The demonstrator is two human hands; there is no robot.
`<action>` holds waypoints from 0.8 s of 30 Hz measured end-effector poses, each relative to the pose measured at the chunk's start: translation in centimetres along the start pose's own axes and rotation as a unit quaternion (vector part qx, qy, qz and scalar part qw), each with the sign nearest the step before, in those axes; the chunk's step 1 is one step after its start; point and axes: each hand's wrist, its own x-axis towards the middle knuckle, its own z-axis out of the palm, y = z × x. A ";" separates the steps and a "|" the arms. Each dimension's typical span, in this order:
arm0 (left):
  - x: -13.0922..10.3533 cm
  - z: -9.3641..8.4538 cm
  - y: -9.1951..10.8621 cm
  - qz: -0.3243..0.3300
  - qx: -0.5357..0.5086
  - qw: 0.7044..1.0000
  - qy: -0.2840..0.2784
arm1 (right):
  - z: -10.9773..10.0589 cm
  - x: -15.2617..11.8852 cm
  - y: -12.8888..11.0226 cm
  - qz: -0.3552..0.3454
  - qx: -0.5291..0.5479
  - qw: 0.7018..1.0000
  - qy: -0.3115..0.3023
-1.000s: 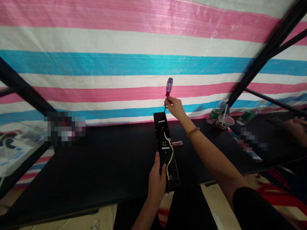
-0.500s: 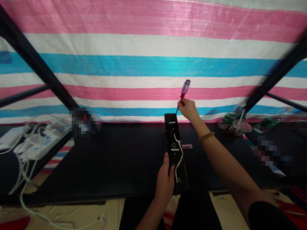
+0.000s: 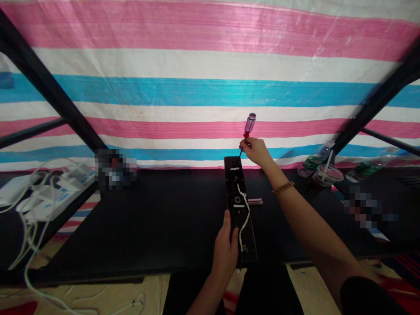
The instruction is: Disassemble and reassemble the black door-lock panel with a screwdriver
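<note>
A long black panel [image 3: 232, 183], narrow and rectangular, lies lengthwise on the dark table, with screws, small labels and a round fitting on its upper face. Along it runs a white cable [image 3: 248, 214]. My left hand [image 3: 225, 245] grips the panel's near left part, fingers at the side edge and thumb on top. A screwdriver [image 3: 250, 124] with a clear purple and red handle stands nearly upright, its tip at the panel's far right corner. My right hand [image 3: 255, 151] pinches its shaft just below the handle. Beside the panel's right edge lies a small pinkish strip [image 3: 256, 201].
White power strips [image 3: 62, 199] with tangled cords are at the left. On the right stand a plastic cup [image 3: 328, 175] with a straw and two bottles, one a green-labelled bottle [image 3: 311, 164]. Behind the table [image 3: 157, 223] hangs a striped sheet [image 3: 210, 92] between black posts.
The screwdriver's handle and my right hand have shifted slightly left and down, and the screwdriver stands a little more upright. My left hand stays on the panel.
</note>
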 end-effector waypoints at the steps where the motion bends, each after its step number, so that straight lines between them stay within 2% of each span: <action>1: 0.0 0.0 0.0 0.000 0.000 1.000 0.000 | 0.0 0.0 0.0 0.003 0.009 1.000 -0.006; 5: -0.1 0.0 -0.2 0.003 -0.011 1.000 0.002 | -0.2 -0.5 -0.4 -0.007 0.015 1.000 -0.013; 9: -0.1 0.0 -0.2 -0.003 -0.020 1.000 0.004 | -0.2 -1.2 -1.2 -0.017 -0.028 0.999 -0.008; 13: -0.2 0.0 0.2 -0.009 -0.016 1.000 0.004 | -0.2 -0.6 -1.0 0.037 -0.024 0.999 0.014; 16: -0.3 -0.1 0.6 -0.003 -0.014 1.000 -0.004 | 0.0 -0.1 -0.4 0.079 0.024 0.997 -0.002; 24: -0.3 -0.4 1.0 -0.021 -0.026 0.999 0.012 | 0.7 -0.7 0.0 0.074 0.027 0.997 0.027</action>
